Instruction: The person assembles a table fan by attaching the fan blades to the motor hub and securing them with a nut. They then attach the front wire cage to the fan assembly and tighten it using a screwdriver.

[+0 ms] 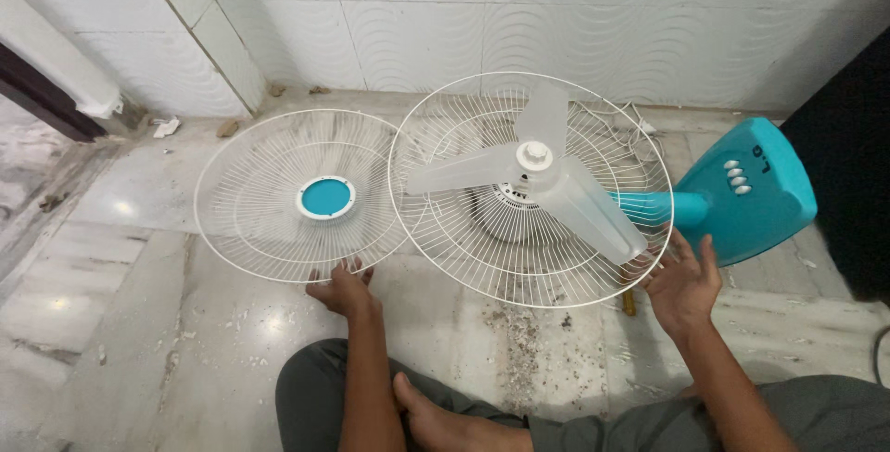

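A table fan lies on its back on the floor, its white rear grille [482, 248] facing up with the translucent three-blade propeller [547, 178] on the hub. Its turquoise base [751, 192] with white buttons points right. The detached front grille [269, 202], white wire with a turquoise centre disc, lies flat to the left, its edge under the rear grille. My left hand [341, 287] grips the near rim of the front grille. My right hand [684, 280] is open, fingers spread, touching the right rim of the rear grille by a blade tip.
My crossed legs in grey trousers and a bare foot [436, 415] fill the bottom. Dust and debris [519, 341] lie on the marble floor in front of me. A tiled wall [519, 16] runs behind; a white cord [640, 123] trails by it. A dark doorway edge [37, 90] stands left.
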